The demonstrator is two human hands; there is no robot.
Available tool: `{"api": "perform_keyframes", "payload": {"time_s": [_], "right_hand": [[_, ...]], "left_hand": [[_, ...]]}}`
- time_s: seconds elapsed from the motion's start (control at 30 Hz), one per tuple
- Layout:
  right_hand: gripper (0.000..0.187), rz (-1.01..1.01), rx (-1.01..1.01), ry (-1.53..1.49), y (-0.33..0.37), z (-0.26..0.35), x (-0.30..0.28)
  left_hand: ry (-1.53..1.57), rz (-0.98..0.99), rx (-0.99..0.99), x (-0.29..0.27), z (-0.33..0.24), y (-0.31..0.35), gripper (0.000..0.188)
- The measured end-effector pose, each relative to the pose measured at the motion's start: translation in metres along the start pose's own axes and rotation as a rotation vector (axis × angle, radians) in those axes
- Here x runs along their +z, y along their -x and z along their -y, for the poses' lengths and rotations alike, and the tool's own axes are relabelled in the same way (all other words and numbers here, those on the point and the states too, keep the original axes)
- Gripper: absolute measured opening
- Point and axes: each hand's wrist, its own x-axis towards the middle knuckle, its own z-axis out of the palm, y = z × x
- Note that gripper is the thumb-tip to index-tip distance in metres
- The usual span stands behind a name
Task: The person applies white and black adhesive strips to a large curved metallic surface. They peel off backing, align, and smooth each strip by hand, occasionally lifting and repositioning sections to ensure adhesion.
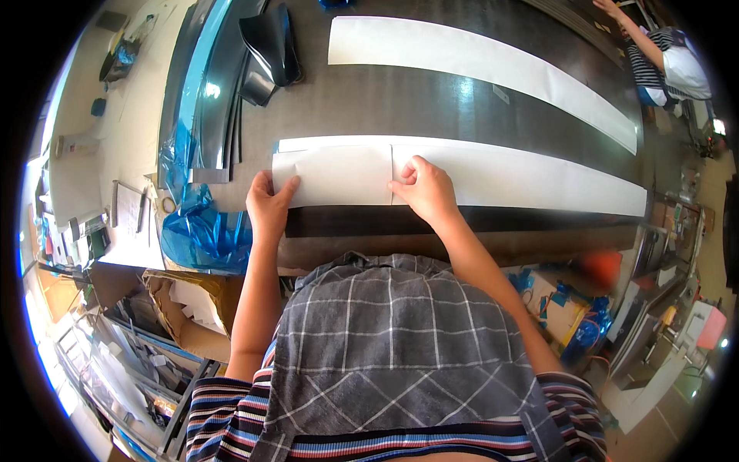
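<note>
A long white strip (523, 171) lies across the dark table in front of me. Over its left end rests a shorter white sheet (335, 173), whose right edge makes a seam across the strip. My left hand (269, 206) grips the lower left corner of the short sheet, thumb on top and fingers at the left edge. At the seam, my right hand (427, 191) is closed in a pinch, its thumb tip at the short sheet's right edge. What lies between those fingertips is too small to make out. A black strip (462, 222) runs along the near side.
Farther back lies another long white strip (477, 61). Blue film (204, 235) is bunched at the left, below long dark panels (208, 115) and a curled black sheet (269, 50). A cardboard box (192, 308) stands at lower left. Another person (670, 65) is at far right.
</note>
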Motion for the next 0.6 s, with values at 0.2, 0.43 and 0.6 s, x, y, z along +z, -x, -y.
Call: {"api": "perform_keyframes", "payload": {"time_s": [0.2,0.43,0.6], "right_hand": [[0.024,0.075,0.029,-0.082,-0.003,-0.004,-0.004],[0.024,0.093,0.107,-0.092,-0.001,0.003,0.003],[0.023,0.077,0.171,-0.109,-0.002,0.004,0.008]], "left_hand": [[0.079,0.025,0.040,0.000,-0.009,-0.003,0.026],[-0.083,0.023,-0.018,-0.004,-0.010,-0.006,0.026],[-0.140,0.006,-0.026,-0.003,-0.011,-0.006,0.028]]}}
